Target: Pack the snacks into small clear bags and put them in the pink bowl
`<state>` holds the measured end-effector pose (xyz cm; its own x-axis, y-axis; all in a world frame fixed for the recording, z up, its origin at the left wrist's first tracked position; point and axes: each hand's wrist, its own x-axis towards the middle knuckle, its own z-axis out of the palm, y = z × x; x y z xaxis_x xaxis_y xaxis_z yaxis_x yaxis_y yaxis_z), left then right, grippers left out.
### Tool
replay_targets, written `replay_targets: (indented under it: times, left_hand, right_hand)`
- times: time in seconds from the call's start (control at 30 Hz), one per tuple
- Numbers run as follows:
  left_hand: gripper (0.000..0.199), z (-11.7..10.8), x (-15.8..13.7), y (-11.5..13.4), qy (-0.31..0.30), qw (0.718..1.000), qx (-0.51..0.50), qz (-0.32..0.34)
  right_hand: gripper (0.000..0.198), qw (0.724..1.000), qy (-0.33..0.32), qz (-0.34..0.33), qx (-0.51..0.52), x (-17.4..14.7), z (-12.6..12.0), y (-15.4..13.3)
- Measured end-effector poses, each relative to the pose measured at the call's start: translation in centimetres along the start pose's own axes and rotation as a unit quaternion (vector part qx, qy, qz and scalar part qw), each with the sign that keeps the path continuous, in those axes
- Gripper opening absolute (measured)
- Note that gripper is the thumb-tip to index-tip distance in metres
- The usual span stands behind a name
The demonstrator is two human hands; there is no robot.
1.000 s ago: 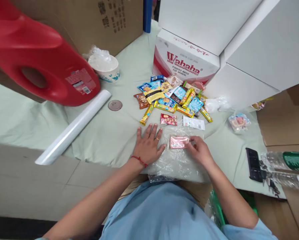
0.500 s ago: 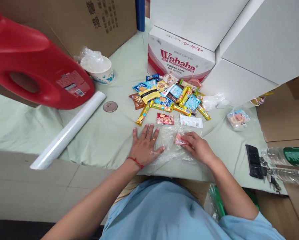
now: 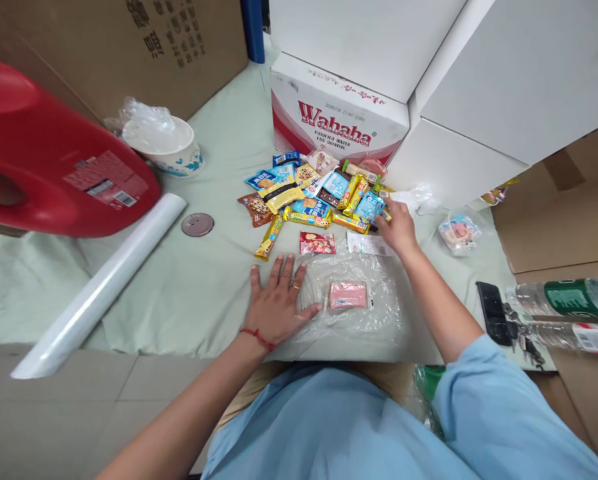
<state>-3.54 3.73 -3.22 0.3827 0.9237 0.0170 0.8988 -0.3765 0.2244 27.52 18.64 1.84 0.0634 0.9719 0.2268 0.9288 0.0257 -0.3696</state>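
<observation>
My left hand (image 3: 277, 300) lies flat with fingers spread, pressing the left edge of a clear plastic film (image 3: 379, 327) onto the cloth. On the film rests a pink wrapped snack (image 3: 347, 295). My right hand (image 3: 397, 228) is at the right side of a pile of wrapped snacks, its fingers apart and bent by a light blue packet (image 3: 369, 207); nothing shows held in it. Just beyond the film lie a red packet (image 3: 317, 243) and a white packet (image 3: 369, 244), the latter partly behind my right wrist. Yellow snack bars (image 3: 306, 216) lie among the pile.
A Wahaba-style printed water carton (image 3: 339, 117) stands behind the pile. To the left are a red jug (image 3: 79, 153), a white film roll (image 3: 103, 280), a paper cup (image 3: 173, 150) and a round disc (image 3: 197, 225). A phone (image 3: 493, 312), keys and bottles (image 3: 573, 297) lie right.
My right hand has let go of the pink snack on the film and moved up to the snack pile. My left hand stays on the film. The view has shifted somewhat.
</observation>
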Motion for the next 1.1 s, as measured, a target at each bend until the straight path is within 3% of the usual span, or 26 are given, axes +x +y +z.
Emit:
replay_targets:
  times: [0.1,0.23,0.3,0.4,0.47,0.53,0.6,0.67,0.77,0.83,0.9,0.97,1.03,1.1]
  left_hand:
    - [0.096,-0.2,0.0,-0.1,-0.009,1.0,0.005,0.001]
    - [0.111,-0.3,-0.1,-0.4,-0.025,1.0,-0.006,0.014]
    - [0.115,-0.3,-0.1,-0.7,-0.035,0.999,-0.012,0.018]
    - [0.117,-0.3,-0.1,-1.0,-0.048,0.998,-0.016,0.026]
    - [0.118,-0.3,-0.1,-1.1,-0.05,0.998,-0.016,0.031]
    - [0.118,-0.3,-0.1,-1.2,-0.049,0.998,-0.013,0.032]
    - [0.117,-0.3,-0.1,-1.2,-0.05,0.998,-0.009,0.033]
    - [0.116,-0.4,-0.1,-1.1,-0.055,0.998,-0.005,0.032]
    - [0.117,-0.4,0.0,-1.0,-0.062,0.998,-0.003,0.027]
    - [0.118,-0.4,0.0,-1.0,-0.065,0.998,-0.001,0.025]
    - [0.117,-0.4,0.0,-1.0,-0.066,0.998,0.001,0.024]
    - [0.117,-0.3,0.0,-1.0,-0.065,0.998,0.002,0.023]
    - [0.117,-0.3,0.1,-1.0,-0.066,0.998,0.003,0.02]
    - [0.118,-0.5,0.1,-0.9,-0.07,0.997,0.004,0.019]
  right_hand:
    - [0.061,0.996,-0.012,0.061,-0.057,3.7,0.6,0.2]
    - [0.03,0.991,-0.021,0.09,-0.101,3.6,-1.2,0.6]
    - [0.023,0.993,0.024,0.105,-0.051,1.8,-2.8,1.0]
    - [0.037,0.97,0.038,0.163,0.174,-2.6,-5.0,0.9]
    - [0.047,0.916,-0.016,0.208,0.342,-6.2,-5.6,0.1]
    - [0.052,0.869,-0.083,0.237,0.426,-9.9,-5.2,-1.2]
    - [0.051,0.858,-0.139,0.249,0.428,-13.2,-4.2,-2.6]
    - [0.047,0.89,-0.181,0.223,0.356,-15.6,-3.1,-3.6]
    - [0.041,0.962,-0.201,0.135,0.124,-17.3,-2.9,-3.9]
    - [0.039,0.98,-0.179,0.087,-0.014,-17.2,-3.8,-3.9]
    - [0.043,0.983,-0.167,0.028,-0.065,-16.2,-4.8,-4.1]
    - [0.056,0.973,-0.214,-0.067,-0.057,-15.0,-5.3,-4.7]
    - [0.066,0.943,-0.291,-0.156,-0.051,-13.8,-5.1,-5.6]
    - [0.069,0.914,-0.344,-0.202,-0.075,-13.1,-4.5,-6.5]
